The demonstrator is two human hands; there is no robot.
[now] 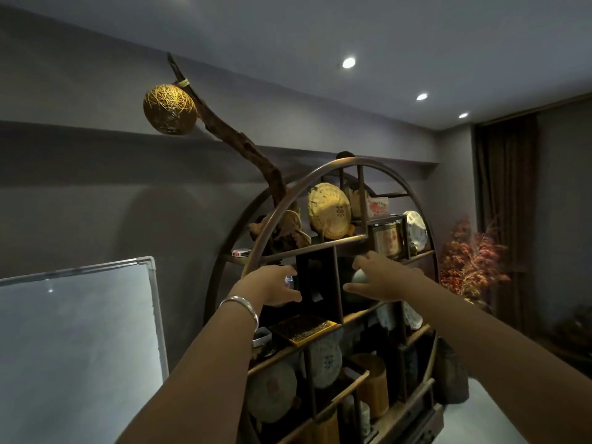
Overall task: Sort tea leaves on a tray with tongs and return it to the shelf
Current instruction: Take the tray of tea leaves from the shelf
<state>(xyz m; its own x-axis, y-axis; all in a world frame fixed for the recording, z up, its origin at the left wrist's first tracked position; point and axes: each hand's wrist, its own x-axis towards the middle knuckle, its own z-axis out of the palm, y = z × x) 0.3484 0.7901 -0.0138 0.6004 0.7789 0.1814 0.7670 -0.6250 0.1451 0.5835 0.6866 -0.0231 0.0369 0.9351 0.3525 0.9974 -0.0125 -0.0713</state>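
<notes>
Shelf (323, 174): round, dark wood, cubbies crowded with paper-wrapped discs.
Tray (304, 328): flat, yellow-edged rectangle on a middle ledge, below both hands.
Left hand (275, 285): reached in, fingers loosely spread, holding nothing.
Right hand (381, 277): fingers apart beside a pale jar (360, 277), possibly touching it.
Whiteboard (77, 341): left, metal-framed.

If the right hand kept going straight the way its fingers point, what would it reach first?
Most likely the pale rounded vessel in the shelf compartment directly ahead of the right hand; depth is unclear, so it may already be touching.
</notes>
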